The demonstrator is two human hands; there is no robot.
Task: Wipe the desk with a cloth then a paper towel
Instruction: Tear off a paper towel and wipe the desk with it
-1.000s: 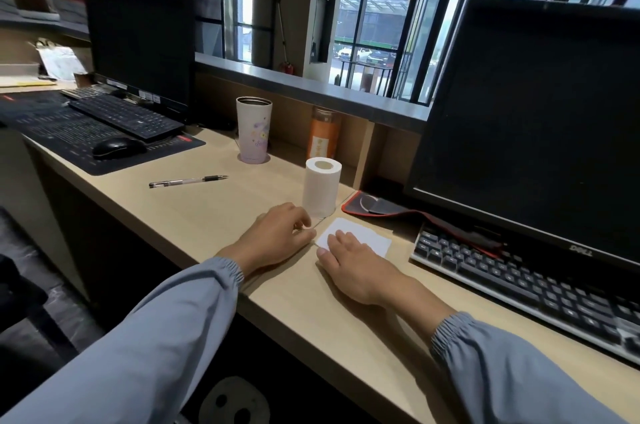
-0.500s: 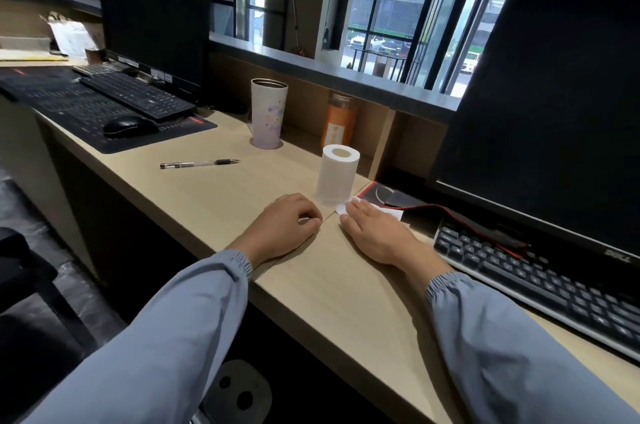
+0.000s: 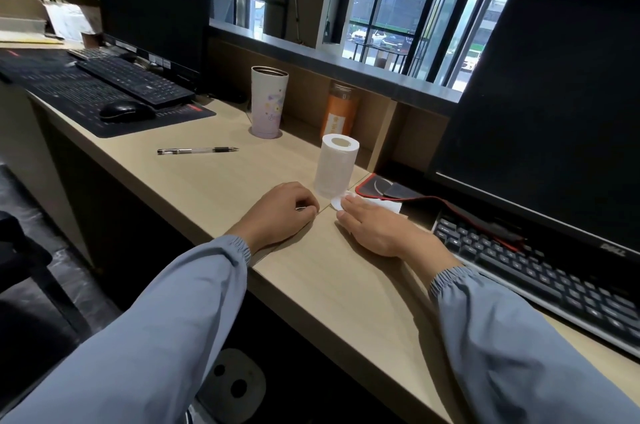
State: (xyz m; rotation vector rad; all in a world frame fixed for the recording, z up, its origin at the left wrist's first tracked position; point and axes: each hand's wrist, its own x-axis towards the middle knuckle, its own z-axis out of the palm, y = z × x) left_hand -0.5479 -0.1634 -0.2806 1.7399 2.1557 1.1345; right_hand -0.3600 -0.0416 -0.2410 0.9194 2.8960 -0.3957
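Position of task item: the left hand (image 3: 280,212) rested on the desk (image 3: 329,285) just left of the paper towel (image 3: 384,205) and did not touch it. The towel lay flat on the desktop at the foot of the upright paper roll (image 3: 336,165), with its near part under the right hand (image 3: 374,226) and its far edge showing beyond the fingertips, beside the red-edged mat (image 3: 398,190).

Hand pose: the left hand sat knuckles up with its fingers curled under into a loose fist, and nothing was seen held in it. The right hand lay palm down with its fingers straight and together, pressing on the towel. Both forearms reached in from the near edge of the desk in grey-blue sleeves with gathered cuffs.

Materials and shapes, left to right: a dark, printed desk mat (image 3: 69,94) carried a black keyboard (image 3: 135,81) and a rounded black mouse (image 3: 126,110) before a dark monitor (image 3: 152,1). A slim pen (image 3: 197,150) with a clear barrel lay on bare, pale wood-grain laminate. A tall tapered tumbler (image 3: 268,101) – pale, with a floral print – stood upright behind it. An orange bottle (image 3: 337,112) stood in the recess under the sill. The roll was a white cylinder with a hollow core. The towel was thin, white and rectangular. A second black keyboard (image 3: 536,268) lay below a large, dark second monitor (image 3: 554,94) at far right.
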